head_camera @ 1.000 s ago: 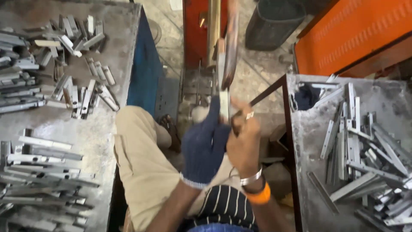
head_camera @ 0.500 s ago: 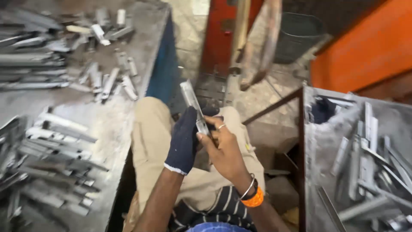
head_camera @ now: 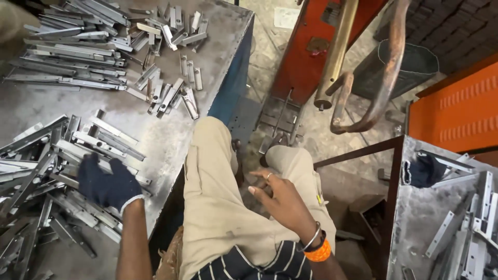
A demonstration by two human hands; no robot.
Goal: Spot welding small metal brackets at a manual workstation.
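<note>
My left hand [head_camera: 106, 185] wears a dark blue glove and lies with spread fingers on a pile of flat grey metal strips [head_camera: 57, 171] on the left steel table [head_camera: 161, 140]. Nothing shows in its grip. My bare right hand [head_camera: 279, 196], with a ring, a metal bangle and an orange wristband, hovers above my lap with fingers apart and holds nothing. My beige trouser legs [head_camera: 212, 192] fill the gap between the two tables.
More metal strips [head_camera: 88, 46] cover the far part of the left table. Copper welder arms [head_camera: 386, 78] and a brass rod [head_camera: 336, 57] hang ahead on a red machine [head_camera: 311, 36]. A right table [head_camera: 436, 218] holds metal brackets and a dark cloth [head_camera: 423, 171].
Both hands held a metal strip together near the welder arms. My left hand has since swung left and down onto the strip pile, and my right hand has come free and empty.
</note>
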